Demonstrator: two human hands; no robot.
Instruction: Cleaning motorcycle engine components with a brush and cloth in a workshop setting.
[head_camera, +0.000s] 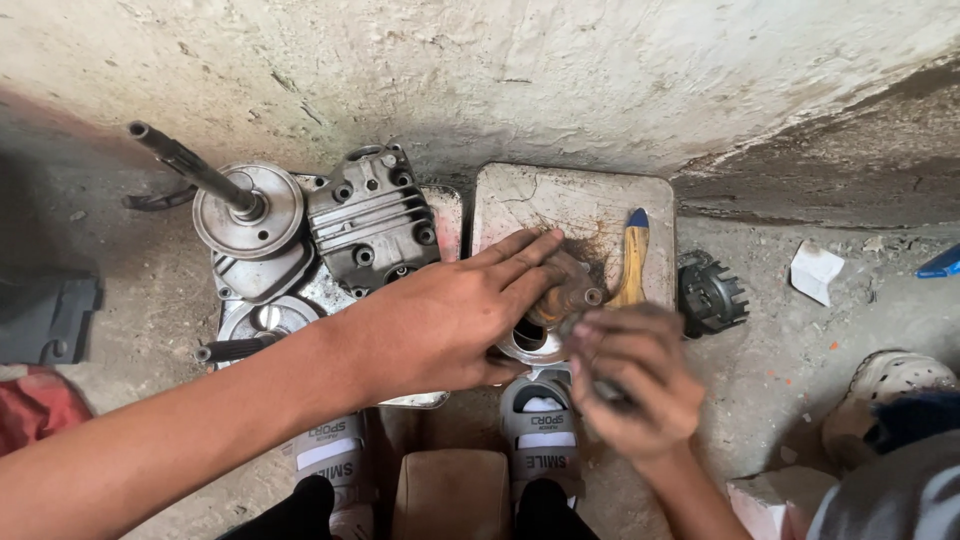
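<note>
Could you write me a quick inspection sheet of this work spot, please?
Surface: dusty concrete floor with a stained flat board.
Job's things: rusty round metal part on the board.
Clutter: cylinder head, shafted disc, black toothed gear, yellow-handled brush, white scrap.
Hands: left hand presses on the part; right hand, blurred, grips a small tool.
Cables: nothing seen.
Surroundings: rough whitewashed wall; sandalled feet below.
</note>
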